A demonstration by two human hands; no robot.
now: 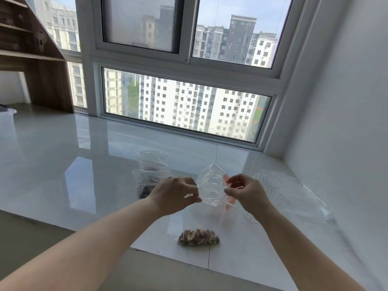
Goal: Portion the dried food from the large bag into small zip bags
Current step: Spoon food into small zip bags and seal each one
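Both hands hold one small clear zip bag (211, 185) in the air above the white sill. My left hand (175, 193) pinches its left edge near the zip strip, and my right hand (245, 191) pinches the right edge. The bag looks empty. Below the hands lies a clear bag with brown and dark dried food (198, 237) gathered at its bottom. Behind my left hand lie several small zip bags (150, 175), some with dark dried food inside.
A clear plastic cup (267, 185) stands just right of my right hand, with crumpled clear plastic (308, 203) beside it. The glossy white sill (73, 156) runs under a large window; a white wall closes the right side. A wooden shelf unit (42, 66) stands far left.
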